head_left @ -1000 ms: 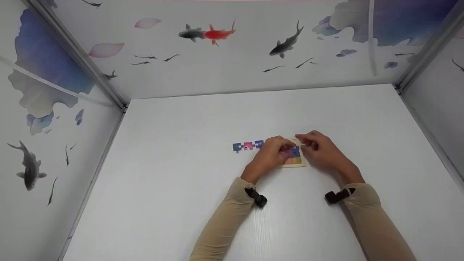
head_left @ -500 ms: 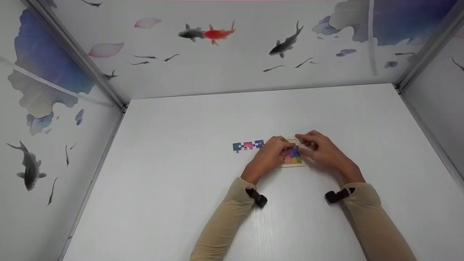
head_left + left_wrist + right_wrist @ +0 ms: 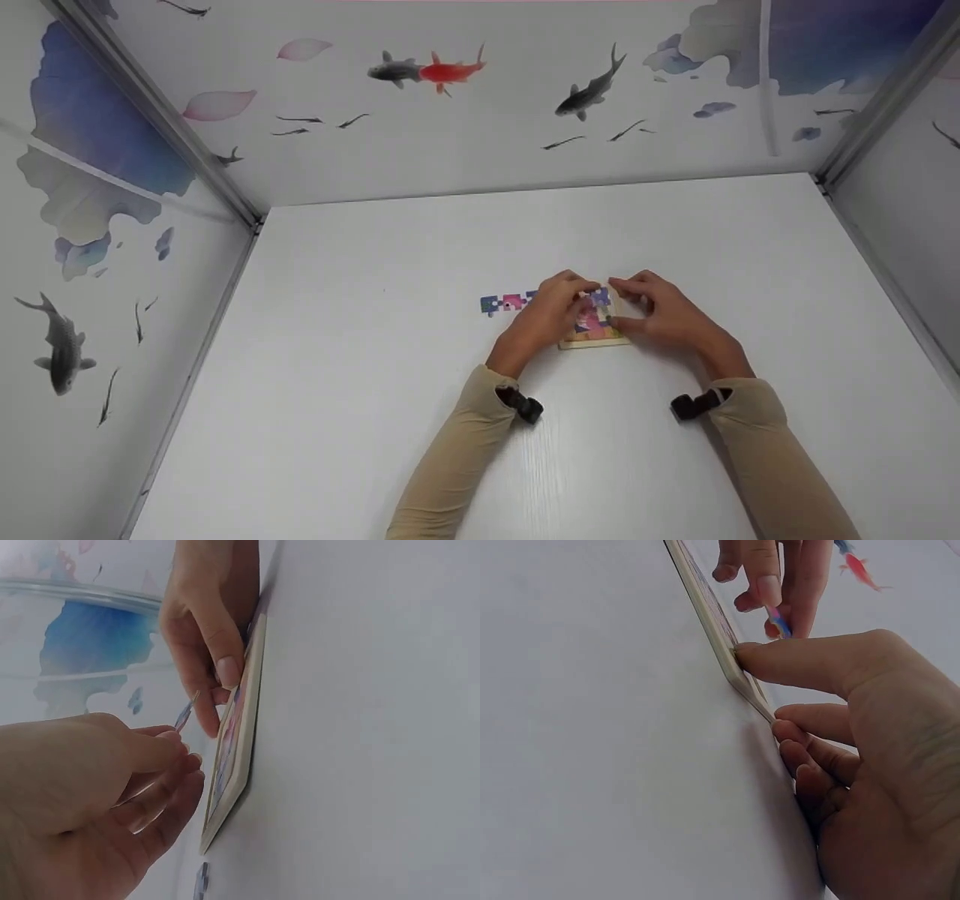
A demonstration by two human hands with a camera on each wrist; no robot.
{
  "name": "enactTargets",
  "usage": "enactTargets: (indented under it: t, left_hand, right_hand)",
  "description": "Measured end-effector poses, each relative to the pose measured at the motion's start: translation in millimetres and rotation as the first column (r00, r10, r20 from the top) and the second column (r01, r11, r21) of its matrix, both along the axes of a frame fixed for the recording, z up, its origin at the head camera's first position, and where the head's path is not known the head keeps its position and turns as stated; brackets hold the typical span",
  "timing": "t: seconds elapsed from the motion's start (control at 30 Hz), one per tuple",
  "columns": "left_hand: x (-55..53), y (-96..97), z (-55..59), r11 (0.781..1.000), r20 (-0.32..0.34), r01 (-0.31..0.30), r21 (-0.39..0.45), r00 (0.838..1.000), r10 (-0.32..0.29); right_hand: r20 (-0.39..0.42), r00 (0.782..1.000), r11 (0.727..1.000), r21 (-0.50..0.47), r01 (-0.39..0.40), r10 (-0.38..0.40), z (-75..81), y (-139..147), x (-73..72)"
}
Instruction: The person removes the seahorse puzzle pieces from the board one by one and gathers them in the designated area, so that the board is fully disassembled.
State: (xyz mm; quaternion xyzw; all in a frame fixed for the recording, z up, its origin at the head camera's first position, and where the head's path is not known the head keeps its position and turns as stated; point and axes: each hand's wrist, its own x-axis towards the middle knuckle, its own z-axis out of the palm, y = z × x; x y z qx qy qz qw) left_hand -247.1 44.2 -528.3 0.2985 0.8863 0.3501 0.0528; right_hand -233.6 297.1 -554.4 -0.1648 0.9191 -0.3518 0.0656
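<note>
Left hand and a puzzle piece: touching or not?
Touching. The left wrist view shows the left hand pinching the puzzle piece at its fingertips, with the piece's end sticking out.

Puzzle tray (image 3: 249, 736): pale wood, smooth-sided, matt. Jigsaw pieces (image 3: 512, 302): thin, printed in colour on the face; core material cannot be told. Tabletop (image 3: 337, 375): white, smooth board with faint grain lines and a soft sheen. Wall panel (image 3: 480, 150): smooth, printed, low sheen. Corner rail (image 3: 159, 114): grey metal, satin. Sleeves (image 3: 450, 442): beige cloth, matt, creased. Wrist cameras (image 3: 530, 409): black, apparently plastic.
</note>
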Motion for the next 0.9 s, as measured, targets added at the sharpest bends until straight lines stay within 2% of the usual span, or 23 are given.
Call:
enactTargets:
  t: [0.23, 0.5, 0.6, 0.77, 0.9]
  left_hand:
    - [1.1, -25.8, 4.7, 0.999, 0.007, -0.044, 0.015, 0.999, 0.044]
    - [1.5, -60.6, 3.6, 0.995, -0.023, -0.090, -0.047, 0.996, 0.089]
    - [3.4, -72.5, 2.8, 0.993, -0.013, -0.102, -0.061, 0.995, 0.101]
    - [7.0, -85.4, 2.0, 0.993, 0.050, -0.081, -0.083, 0.995, 0.085]
    - [8.5, -88.7, 1.2, 0.993, 0.083, -0.051, -0.108, 0.995, 0.060]
  right_hand:
    - [0.012, 1.000, 1.000, 0.015, 0.014, -0.014, -0.4, -3.1, 1.3]
    - [0.009, 0.999, 0.999, 0.015, 0.035, -0.035, -1.9, -2.2, 3.2]
    - [0.005, 0.999, 0.999, 0.008, 0.043, -0.043, -1.9, -2.5, 3.6]
    - [0.008, 0.999, 0.999, -0.001, 0.053, -0.053, -2.0, -2.7, 3.1]
    - [0.018, 0.998, 0.998, -0.018, 0.057, -0.057, -0.2, -3.4, 3.5]
